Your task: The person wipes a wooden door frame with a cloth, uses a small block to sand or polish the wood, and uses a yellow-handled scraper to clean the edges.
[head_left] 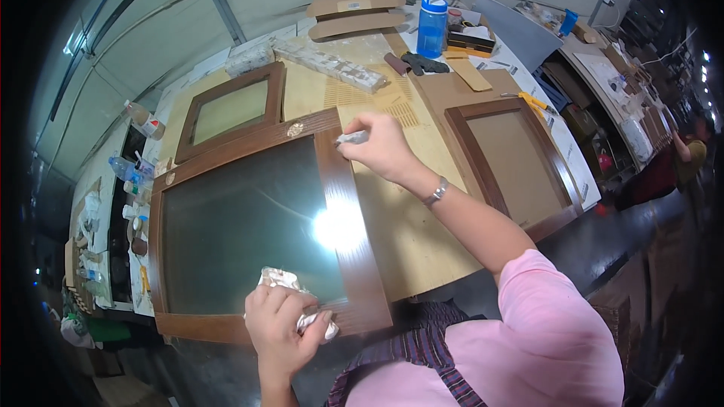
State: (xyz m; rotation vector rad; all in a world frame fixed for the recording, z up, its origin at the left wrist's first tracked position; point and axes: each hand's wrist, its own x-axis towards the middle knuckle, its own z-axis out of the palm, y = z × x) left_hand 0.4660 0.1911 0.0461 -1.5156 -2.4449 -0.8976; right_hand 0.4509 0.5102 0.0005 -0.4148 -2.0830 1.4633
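Note:
A large brown wooden cabinet door (367,275) with a dark glass pane (234,218) lies in front of me. Bunched under the fingers of my left hand (280,328) is a white cloth (280,279), held over the door's lower rail. At the upper right corner, my right hand (386,149) pinches a small whitish wad (353,138) against the wood; whether it is cloth or paper I cannot tell. Round hinge holes (296,130) show in the top rail. Bright light reflects off the right side of the glass.
A smaller framed door (277,98) lies behind, another (567,215) to the right. Toward the back are a whitish block (328,64), a blue bottle (431,30), dark gloves (424,64) and cardboard (354,4). Several bottles (143,119) line the left edge. A person (682,151) stands far right.

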